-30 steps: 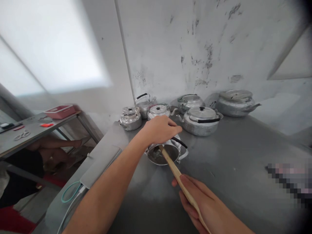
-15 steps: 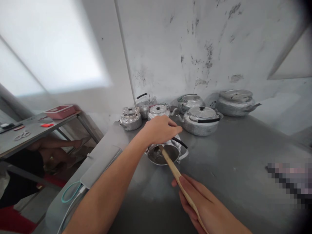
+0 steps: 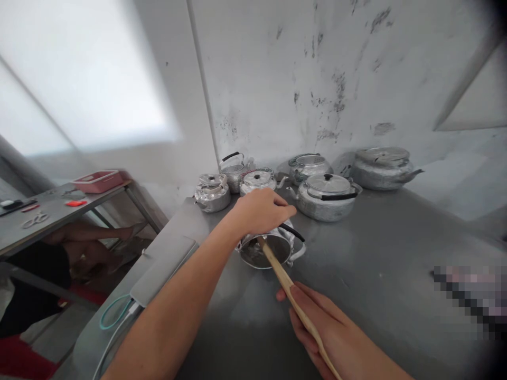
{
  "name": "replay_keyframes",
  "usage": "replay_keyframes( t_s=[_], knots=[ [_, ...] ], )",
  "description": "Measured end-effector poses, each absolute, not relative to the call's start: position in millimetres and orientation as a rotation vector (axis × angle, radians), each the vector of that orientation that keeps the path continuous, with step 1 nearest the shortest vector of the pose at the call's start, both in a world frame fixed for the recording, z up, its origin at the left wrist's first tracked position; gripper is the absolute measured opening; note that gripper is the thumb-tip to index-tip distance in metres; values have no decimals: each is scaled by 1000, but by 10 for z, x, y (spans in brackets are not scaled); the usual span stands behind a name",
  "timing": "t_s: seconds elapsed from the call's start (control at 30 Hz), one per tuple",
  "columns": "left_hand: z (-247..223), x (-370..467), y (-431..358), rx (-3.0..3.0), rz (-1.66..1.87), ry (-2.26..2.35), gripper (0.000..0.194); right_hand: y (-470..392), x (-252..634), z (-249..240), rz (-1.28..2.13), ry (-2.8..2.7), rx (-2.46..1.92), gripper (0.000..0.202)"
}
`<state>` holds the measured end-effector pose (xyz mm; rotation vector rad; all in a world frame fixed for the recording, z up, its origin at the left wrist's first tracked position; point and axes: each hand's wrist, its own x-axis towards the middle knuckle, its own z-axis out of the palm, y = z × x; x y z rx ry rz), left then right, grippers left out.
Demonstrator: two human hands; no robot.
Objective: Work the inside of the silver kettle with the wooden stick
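Observation:
A dented silver kettle [image 3: 250, 257] lies tilted on the table, its round opening facing me. My left hand [image 3: 264, 212] is closed over the kettle's far upper side; its fingertips are partly hidden behind the hand. Beside that hand sticks out the kettle's black-gripped handle [image 3: 292, 232]. My right hand [image 3: 317, 319] is wrapped round a pale wooden stick [image 3: 280, 272], which slants away from me into the opening. The far end of the stick is inside the kettle, where I cannot make it out clearly.
Several other kettles stand along the wall, among them a large lidded kettle [image 3: 327, 203] and a broad kettle [image 3: 382, 171]. A flat grey device [image 3: 164, 269] with cables lies left. A blurred object [image 3: 471, 293] is at right. A seated person's legs show under another table [image 3: 55, 211].
The stick and my right hand have shifted very slightly to the left. My left hand and the kettle stay in place.

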<state>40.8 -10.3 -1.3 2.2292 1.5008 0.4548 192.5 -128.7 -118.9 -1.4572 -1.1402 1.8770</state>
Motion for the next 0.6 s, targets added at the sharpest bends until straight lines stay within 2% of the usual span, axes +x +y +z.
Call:
replay_keyframes(
  t_s=[0.37, 0.6],
  knots=[
    [-28, 407, -89, 2241, 489, 1479, 37, -1293, 1903, -1167, 1853, -1085, -1464, 54],
    [-28, 396, -91, 2259, 485, 1501, 38, -1303, 1885, -998, 1871, -1096, -1504, 41]
  ],
)
